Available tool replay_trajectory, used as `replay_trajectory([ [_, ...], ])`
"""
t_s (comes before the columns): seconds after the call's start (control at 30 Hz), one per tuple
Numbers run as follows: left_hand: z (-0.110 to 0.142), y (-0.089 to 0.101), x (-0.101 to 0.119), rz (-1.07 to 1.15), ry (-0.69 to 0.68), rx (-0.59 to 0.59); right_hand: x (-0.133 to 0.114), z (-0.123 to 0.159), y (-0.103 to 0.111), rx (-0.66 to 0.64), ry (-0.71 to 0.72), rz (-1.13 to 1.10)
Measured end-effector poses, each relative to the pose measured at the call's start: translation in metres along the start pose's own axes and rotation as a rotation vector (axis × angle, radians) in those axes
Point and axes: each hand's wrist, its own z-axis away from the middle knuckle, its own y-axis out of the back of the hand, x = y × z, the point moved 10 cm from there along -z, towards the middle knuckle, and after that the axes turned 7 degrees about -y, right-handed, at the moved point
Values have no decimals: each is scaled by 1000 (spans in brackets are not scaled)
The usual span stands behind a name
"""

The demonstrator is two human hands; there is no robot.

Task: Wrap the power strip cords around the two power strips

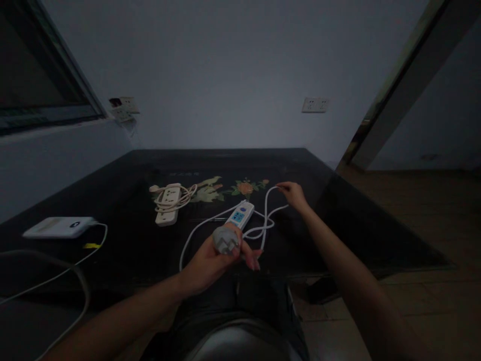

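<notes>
My left hand [208, 263] is closed around a grey-white plug [224, 239], just above the table's near edge. A white cord [265, 213] runs in loops beside that hand. Up at the right, the fingers of my right hand [296, 197] pinch the cord and hold a bend of it off the table. The white power strip [242, 211] with blue sockets lies beyond my left hand, which hides its near end. Whether my left fingers also touch the strip cannot be made out.
On the dark table [315, 240], a second power strip [168, 216] lies wrapped in its own cord. A white box-like device [60, 227] with a cable sits at the left. Wall sockets [315, 105] are at the back right, and more wall sockets [130, 104] at the back left.
</notes>
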Motion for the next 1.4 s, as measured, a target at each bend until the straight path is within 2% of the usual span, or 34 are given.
replay_trajectory([
  [0.13, 13, -5, 3, 104, 35, 3, -33, -4, -28, -105, 138, -91],
  [0.23, 24, -8, 10, 169, 44, 20, -49, -1, -42, -220, 195, -154],
  [0.33, 32, -12, 22, 238, 18, 40, -60, 8, -46, -355, 235, -214],
  [0.43, 35, -15, 33, 282, -15, 48, -67, 15, -40, -454, 265, -248],
  [0.53, 32, -18, 35, 275, -25, 34, -74, 15, -26, -419, 265, -263],
  [0.6, 31, -17, 33, 252, -29, 31, -87, 17, -20, -369, 310, -235],
  [0.73, 33, -8, 27, 201, -24, 58, -134, 43, -34, -435, 568, -56],
  [0.83, 38, 3, 25, 160, 7, 110, -148, 52, -43, -459, 626, 58],
  [0.93, 43, 15, 26, 88, 24, 176, -130, 41, -29, -328, 501, 129],
  [1.0, 45, 22, 28, 35, 24, 212, -103, 33, -13, -229, 349, 134],
  [1.07, 47, 27, 26, -10, 43, 246, -71, 32, -2, -199, 163, 100],
  [1.13, 48, 31, 20, -45, 88, 267, -42, 39, -1, -250, -19, 11],
  [1.2, 48, 34, 11, -68, 138, 280, -26, 51, -7, -336, -136, -94],
  [1.3, 47, 37, -3, -80, 183, 301, -22, 67, -17, -417, -191, -194],
  [1.4, 46, 38, -16, -97, 224, 298, -25, 76, -27, -485, -271, -428],
])
